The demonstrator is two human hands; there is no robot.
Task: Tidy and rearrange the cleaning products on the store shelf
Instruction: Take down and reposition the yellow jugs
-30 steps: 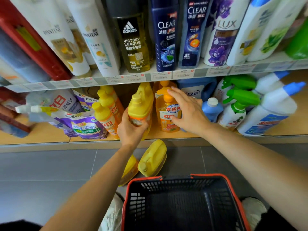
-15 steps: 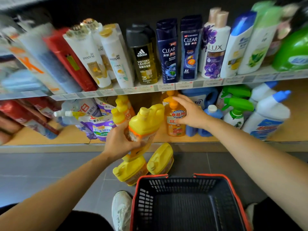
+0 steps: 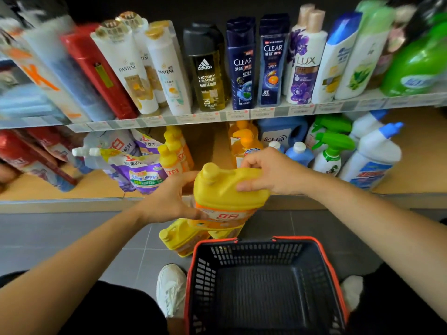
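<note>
The held yellow bottle [image 3: 227,189] hides most of one floor bottle [image 3: 226,233]; the price tags [image 3: 237,114] are unreadably blurred.

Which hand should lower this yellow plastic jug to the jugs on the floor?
Probably right: the right hand grips the yellow plastic jug by its handle; the left hand cups its side.

Arms extended, left hand [image 3: 169,201] and right hand [image 3: 273,172] grip a yellow jug [image 3: 219,193].

- Bare lower shelf [image 3: 212,151] opens between the small yellow bottles [image 3: 169,158] and the orange pump bottles [image 3: 245,143].
- The yellow jug [image 3: 227,189] I hold fronts that gap.
- Floor jugs [image 3: 180,238] crowd my basket [image 3: 254,240].
</note>
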